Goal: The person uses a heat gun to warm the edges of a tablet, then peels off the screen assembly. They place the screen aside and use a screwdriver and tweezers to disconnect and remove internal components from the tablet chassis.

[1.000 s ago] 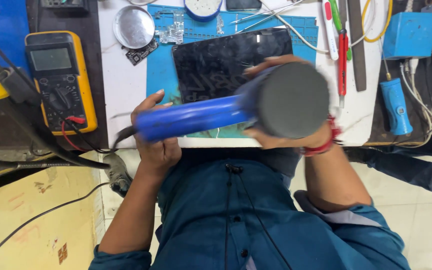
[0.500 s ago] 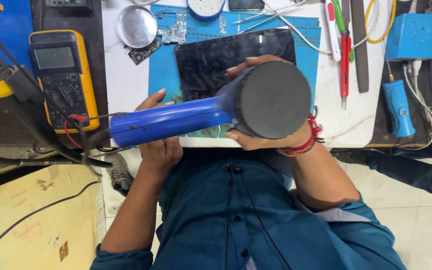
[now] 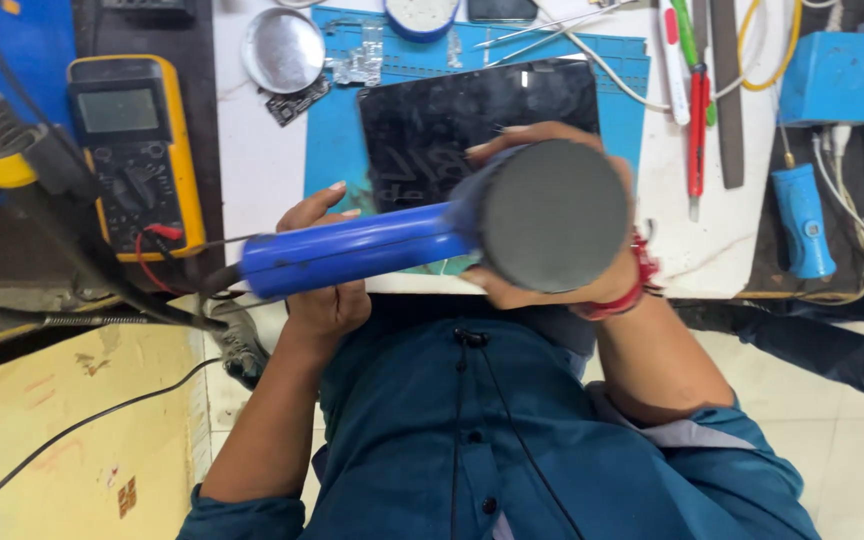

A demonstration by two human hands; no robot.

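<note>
The head camera looks straight down over the person's teal shirt to a white desk (image 3: pixel 262 215) crowded with repair gear. The right hand (image 3: pixel 592 285), a red thread band at its wrist, is wrapped around the round grey-backed body of a blue hot-air gun (image 3: pixel 432 235), fingers curling over the far side so the body stays steady; the nozzle end faces down and away from the camera, hidden behind the grey disc, which appears to keep the air aimed at the work below. The left hand (image 3: pixel 324 265) lies beneath the gun's long blue handle, its fingers loosely spread; whether it grips the handle or only rests near the desk edge cannot be told. Under the gun lies a flat black glass-fronted tablet (image 3: pixel 452 125), face up on a blue silicone work mat (image 3: pixel 337 150), apparently there to protect the desk. To the left, off the desk on a dark surface, sits a yellow-cased multimeter (image 3: pixel 132 150) with red and black leads. Beyond the mat are a round metal dish (image 3: pixel 282 50), tweezers, a red-handled screwdriver (image 3: pixel 697 120), and to the right a blue box (image 3: pixel 832 75) with a blue cylindrical tool (image 3: pixel 802 220) just below it.
</note>
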